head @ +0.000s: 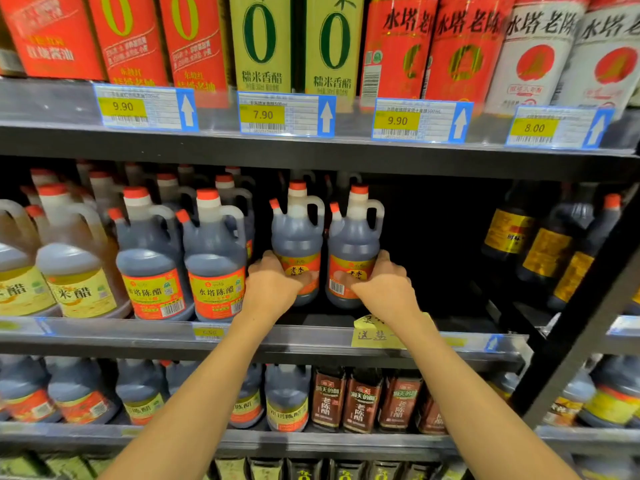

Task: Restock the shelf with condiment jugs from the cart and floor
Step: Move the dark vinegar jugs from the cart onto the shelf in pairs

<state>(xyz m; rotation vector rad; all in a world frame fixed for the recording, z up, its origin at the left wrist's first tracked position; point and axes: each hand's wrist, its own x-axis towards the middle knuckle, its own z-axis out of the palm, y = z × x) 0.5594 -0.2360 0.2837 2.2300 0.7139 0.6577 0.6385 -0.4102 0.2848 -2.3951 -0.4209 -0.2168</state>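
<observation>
**Two dark jugs held on the middle shelf**

The left hand [272, 285] wraps the lower body of the left jug [297, 244], fingers curled round its orange label with the thumb up along the jug's left side. The right hand [384, 289] grips the right jug [354, 247] the same way, fingers bent across the label front and the thumb reaching up its right side. Both jugs stand upright, just beside each other, in the middle shelf [311, 332]; whether their bases rest on the shelf board I cannot tell. Each has a red cap, a small red spout cap and a handle facing right.

To their left stand two more dark jugs [214, 258] of the same sort, then pale yellow jugs [74, 271]. To the right the shelf bay is dark. A yellow handwritten note [374, 332] sits on the shelf edge under the right wrist. Price tags [286, 114] line the shelf above, beneath tall red, green and white cartons.
</observation>
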